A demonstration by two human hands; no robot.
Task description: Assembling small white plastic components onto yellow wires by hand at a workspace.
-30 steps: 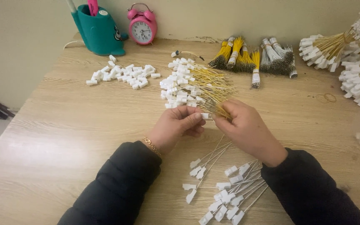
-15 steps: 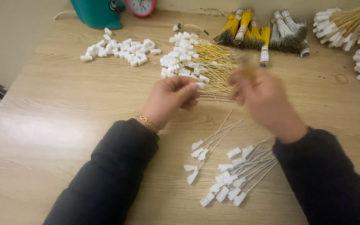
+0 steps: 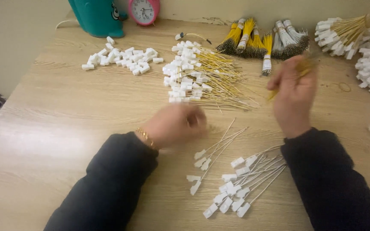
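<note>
We see our left hand (image 3: 174,126) low over the wooden counter (image 3: 65,128), blurred, its fingers curled inward; we cannot tell whether it grips anything. A thin gold bracelet (image 3: 144,136) sits at its wrist, above a dark sleeve.

Our right hand (image 3: 294,98) is raised at about three o'clock from the left one, well apart from it. Its fingers are closed on a thin yellow wire (image 3: 298,75), which is blurred and slants out of the fist toward one o'clock.

At twelve o'clock from the left hand lies a big heap of yellow wires with white connectors (image 3: 200,79), the connectors on the heap's left side and the wires fanning right. At five o'clock from the left hand, between the two sleeves, lies a smaller spread of pale wires with white connectors (image 3: 232,179), the connectors mostly pointing toward us.

Farther off, at eleven o'clock, a loose pile of white connectors (image 3: 123,57) rests on the counter. Behind it, at the counter's far edge, stand a teal container (image 3: 97,17) and a pink alarm clock (image 3: 144,10) just beside it. At one o'clock, bundles of yellow and grey wires (image 3: 264,40) lie tied together near the wall. At two o'clock, by the right edge, more bundled wires with white connectors (image 3: 358,38) are stacked.
</note>
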